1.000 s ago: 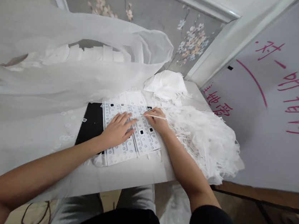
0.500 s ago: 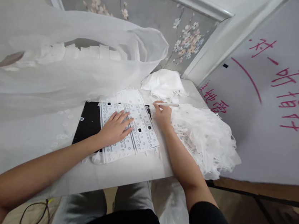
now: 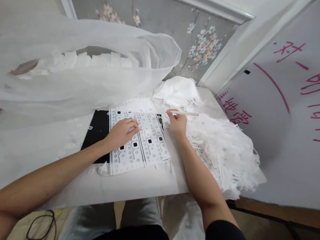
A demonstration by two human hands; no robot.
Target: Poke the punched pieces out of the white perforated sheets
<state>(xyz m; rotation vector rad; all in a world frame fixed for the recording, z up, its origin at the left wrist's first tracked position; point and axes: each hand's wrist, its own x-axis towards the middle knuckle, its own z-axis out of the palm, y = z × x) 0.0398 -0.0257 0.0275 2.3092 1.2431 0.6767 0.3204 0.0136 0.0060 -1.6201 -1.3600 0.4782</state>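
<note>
A white sheet (image 3: 142,148) printed with rows of small grey shapes lies on a black board (image 3: 95,132), with several square holes in it showing black. My left hand (image 3: 122,131) rests over the middle of the sheet, fingers curled together at the tips; what they pinch, if anything, is too small to make out. To the right of the sheet, my right hand (image 3: 177,125) is closed around a slim white pen-like tool (image 3: 191,114). The tool's tip is hard to see beside the sheet's upper right edge.
Shredded white strips (image 3: 225,154) are heaped right of my right forearm. Behind it sits a folded white pile (image 3: 178,88). A large translucent plastic bag (image 3: 94,85) holding white pieces spreads across the back left. Small cut-out bits (image 3: 72,146) lie left of the board.
My left hand has gone from lying flat with spread fingers to curled fingers, uncovering more square holes in the sheet. My right hand still holds the tool. The view has shifted slightly.
</note>
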